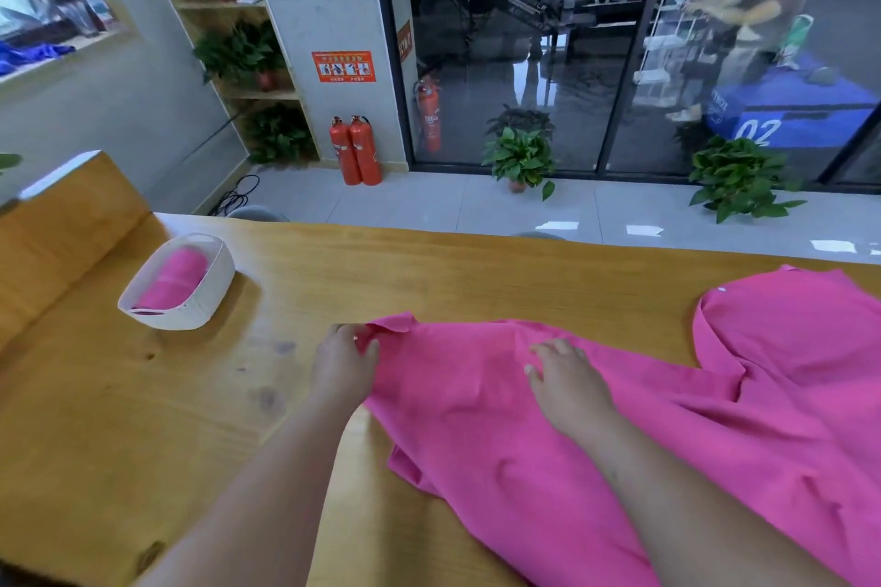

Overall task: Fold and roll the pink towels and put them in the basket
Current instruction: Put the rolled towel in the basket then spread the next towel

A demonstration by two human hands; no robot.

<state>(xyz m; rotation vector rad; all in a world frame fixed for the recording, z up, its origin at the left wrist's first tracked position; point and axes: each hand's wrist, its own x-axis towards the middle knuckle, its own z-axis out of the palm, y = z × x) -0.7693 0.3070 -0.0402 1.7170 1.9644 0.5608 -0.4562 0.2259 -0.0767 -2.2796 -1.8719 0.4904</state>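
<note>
Pink towel point(476, 419) rumpled on wooden surface point(429, 272); left hand point(343, 365) pinches its corner, right hand point(569, 379) lies flat on it. 1 rolled towel point(174, 279) in white basket point(202, 310).

Loose pink towel point(548, 434) spread rumpled on the table point(381, 272), rolled pink towel point(174, 279) lying in white basket point(210, 296) at left

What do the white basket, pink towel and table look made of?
White oval basket: probably woven cotton rope, matte soft wall. Spread pink towel: thin soft cloth, maybe microfibre, creasing easily. Yellow-brown table: wood, smooth finish, grain and knots showing.
</note>
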